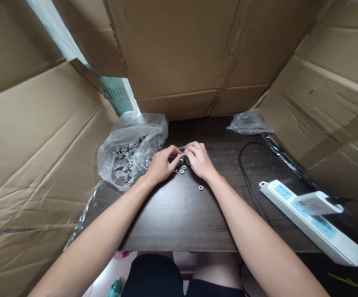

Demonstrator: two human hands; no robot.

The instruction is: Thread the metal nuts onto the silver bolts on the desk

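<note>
My left hand (162,165) and my right hand (198,159) meet at the middle of a dark wooden table (179,214). Both pinch a small metal part (182,155) between their fingertips; it is too small to name with certainty. Under the fingers lies a small heap of metal nuts and washers (182,168). One loose nut (200,187) lies apart, nearer to me. Left of my left hand a clear plastic bag (132,150) lies open with several metal screws inside.
Cardboard walls (36,156) close in the table on the left, back and right. A second, crumpled plastic bag (248,123) lies at the back right. A white power strip (312,220) with a plugged adapter and a black cable (247,177) lie on the right.
</note>
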